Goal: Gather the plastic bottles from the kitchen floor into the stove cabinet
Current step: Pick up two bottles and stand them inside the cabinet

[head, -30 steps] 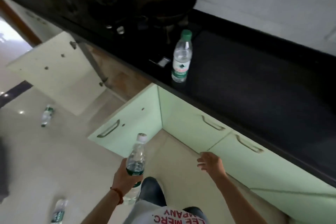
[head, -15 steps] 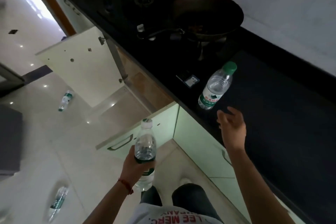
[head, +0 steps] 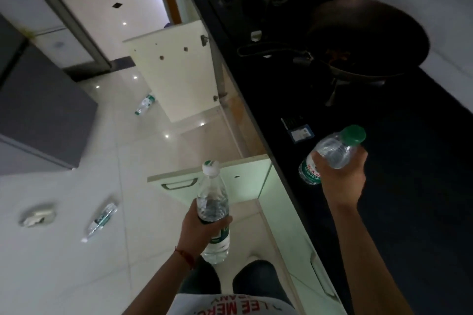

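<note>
Head view looks down on a pale glossy tiled kitchen floor [head: 64,263], with a long black stone bench [head: 409,186] running along the right. On the bench a dark round wok [head: 368,38] sits over the stove. Below the stove edge a cream cabinet door [head: 179,71] stands swung open, and nearer the person a pale green cabinet door [head: 243,181] with a metal handle is open too.

The left hand [head: 199,227] is wrapped around the middle of a clear plastic bottle with a white cap [head: 213,202], held upright above the floor in front of the green door. The right hand [head: 340,176] is curled around a clear plastic bottle with a green cap [head: 330,153], tilted over the front part of the bench; whether its base touches the bench cannot be told.

Two more clear plastic bottles lie on their sides on the floor: one [head: 102,218] left of the left hand, another [head: 144,104] just beside the cream door.
</note>
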The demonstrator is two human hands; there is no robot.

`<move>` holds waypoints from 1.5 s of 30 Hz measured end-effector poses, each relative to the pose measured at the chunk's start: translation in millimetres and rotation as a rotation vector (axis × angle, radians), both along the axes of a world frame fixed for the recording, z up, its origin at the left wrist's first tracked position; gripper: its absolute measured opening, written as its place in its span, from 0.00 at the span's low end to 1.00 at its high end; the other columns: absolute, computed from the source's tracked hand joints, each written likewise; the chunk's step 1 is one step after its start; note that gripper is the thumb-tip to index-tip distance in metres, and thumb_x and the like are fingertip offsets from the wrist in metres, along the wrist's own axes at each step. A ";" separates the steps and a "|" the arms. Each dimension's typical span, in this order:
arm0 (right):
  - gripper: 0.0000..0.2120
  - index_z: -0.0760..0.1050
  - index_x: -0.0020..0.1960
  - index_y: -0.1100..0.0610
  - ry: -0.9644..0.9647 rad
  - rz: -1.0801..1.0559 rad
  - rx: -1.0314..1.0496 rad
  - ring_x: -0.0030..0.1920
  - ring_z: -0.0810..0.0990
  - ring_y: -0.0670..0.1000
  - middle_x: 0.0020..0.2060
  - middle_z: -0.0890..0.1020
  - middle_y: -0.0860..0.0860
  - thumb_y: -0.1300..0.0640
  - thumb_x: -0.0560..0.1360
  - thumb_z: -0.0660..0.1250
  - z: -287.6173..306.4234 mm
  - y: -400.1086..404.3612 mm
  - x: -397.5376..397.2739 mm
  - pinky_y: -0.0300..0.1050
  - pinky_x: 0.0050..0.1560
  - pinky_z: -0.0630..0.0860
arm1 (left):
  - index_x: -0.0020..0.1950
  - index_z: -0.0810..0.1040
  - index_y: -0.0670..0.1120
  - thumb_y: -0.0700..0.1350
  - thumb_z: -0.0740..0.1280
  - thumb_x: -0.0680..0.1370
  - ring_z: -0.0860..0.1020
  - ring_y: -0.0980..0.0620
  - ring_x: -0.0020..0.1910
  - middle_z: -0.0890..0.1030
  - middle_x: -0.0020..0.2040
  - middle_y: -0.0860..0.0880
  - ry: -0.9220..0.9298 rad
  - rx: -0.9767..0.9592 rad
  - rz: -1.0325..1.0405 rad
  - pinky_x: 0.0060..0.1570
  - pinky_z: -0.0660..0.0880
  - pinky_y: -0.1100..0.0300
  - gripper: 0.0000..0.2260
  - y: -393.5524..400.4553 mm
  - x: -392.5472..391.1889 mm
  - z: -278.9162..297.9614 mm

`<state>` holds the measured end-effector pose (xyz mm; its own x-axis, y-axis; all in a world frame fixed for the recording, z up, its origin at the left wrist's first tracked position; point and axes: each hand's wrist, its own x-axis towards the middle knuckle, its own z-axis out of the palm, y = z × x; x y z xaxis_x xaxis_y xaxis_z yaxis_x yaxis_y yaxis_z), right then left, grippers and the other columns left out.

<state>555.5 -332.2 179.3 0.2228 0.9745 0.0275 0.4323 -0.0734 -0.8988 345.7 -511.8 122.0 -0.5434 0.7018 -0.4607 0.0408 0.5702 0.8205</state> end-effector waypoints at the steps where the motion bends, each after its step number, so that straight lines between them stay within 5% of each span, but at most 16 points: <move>1: 0.34 0.65 0.63 0.54 -0.021 0.014 0.010 0.53 0.78 0.54 0.57 0.77 0.53 0.51 0.62 0.76 0.0 1.8 0.5 0.44 0.47 0.74 | 0.50 0.75 0.51 0.44 0.78 0.63 0.80 0.54 0.46 0.82 0.45 0.52 0.001 -0.005 0.038 0.45 0.76 0.57 0.20 -4.7 -0.5 -1.6; 6: 0.33 0.68 0.62 0.56 -0.154 0.160 0.068 0.52 0.80 0.58 0.54 0.80 0.56 0.50 0.61 0.77 0.4 -9.6 -13.3 0.56 0.50 0.80 | 0.47 0.73 0.53 0.44 0.78 0.62 0.80 0.54 0.44 0.81 0.43 0.54 0.039 -0.033 0.197 0.43 0.77 0.58 0.19 -38.1 -19.8 -7.9; 15: 0.26 0.73 0.52 0.57 -0.202 0.576 0.060 0.37 0.78 0.51 0.39 0.78 0.48 0.49 0.59 0.78 -16.2 -102.5 -121.0 0.38 0.38 0.73 | 0.51 0.71 0.46 0.48 0.80 0.60 0.78 0.50 0.40 0.79 0.42 0.51 0.273 -0.083 0.344 0.37 0.72 0.65 0.26 -138.3 -97.4 -16.6; 20: 0.28 0.73 0.54 0.56 -0.234 0.746 -0.110 0.43 0.79 0.51 0.44 0.79 0.47 0.48 0.60 0.78 -40.7 -166.5 -204.1 0.46 0.46 0.79 | 0.49 0.69 0.50 0.49 0.80 0.59 0.75 0.57 0.37 0.76 0.39 0.58 0.236 -0.119 0.503 0.34 0.69 0.70 0.26 -220.7 -164.7 -29.7; 25: 0.23 0.69 0.46 0.52 -0.310 0.815 -0.199 0.39 0.78 0.56 0.35 0.76 0.46 0.49 0.59 0.78 -58.7 -214.4 -285.5 0.45 0.41 0.75 | 0.48 0.71 0.49 0.49 0.79 0.59 0.77 0.51 0.39 0.78 0.39 0.54 0.198 -0.198 0.695 0.35 0.71 0.62 0.24 -311.6 -239.5 -38.6; 30: 0.25 0.70 0.52 0.56 -0.334 0.867 -0.180 0.40 0.76 0.53 0.40 0.75 0.48 0.51 0.61 0.78 -61.4 -239.1 -348.8 0.43 0.42 0.75 | 0.47 0.70 0.47 0.48 0.79 0.60 0.76 0.46 0.40 0.78 0.40 0.49 0.199 -0.267 0.776 0.37 0.70 0.58 0.23 -367.2 -303.9 -39.2; 35: 0.24 0.71 0.51 0.56 -0.412 0.873 -0.118 0.36 0.73 0.48 0.38 0.74 0.46 0.49 0.61 0.78 -70.5 -232.1 -406.9 0.31 0.33 0.66 | 0.49 0.68 0.51 0.48 0.79 0.60 0.75 0.48 0.42 0.76 0.42 0.51 0.185 -0.252 0.814 0.40 0.70 0.59 0.25 -357.8 -358.5 -45.7; 40: 0.25 0.72 0.49 0.57 -0.439 0.841 -0.128 0.30 0.72 0.43 0.32 0.72 0.42 0.47 0.60 0.78 -88.3 -194.8 -464.0 0.29 0.30 0.66 | 0.50 0.68 0.52 0.48 0.79 0.60 0.75 0.52 0.40 0.76 0.39 0.57 0.152 -0.204 0.768 0.35 0.69 0.66 0.26 -310.6 -413.3 -59.2; 45: 0.26 0.72 0.53 0.57 -0.400 0.843 -0.207 0.39 0.78 0.52 0.40 0.77 0.48 0.46 0.62 0.76 -101.2 -136.8 -536.0 0.41 0.39 0.76 | 0.50 0.69 0.52 0.49 0.79 0.60 0.76 0.50 0.42 0.77 0.41 0.54 0.136 -0.213 0.775 0.40 0.71 0.59 0.25 -256.4 -483.2 -65.2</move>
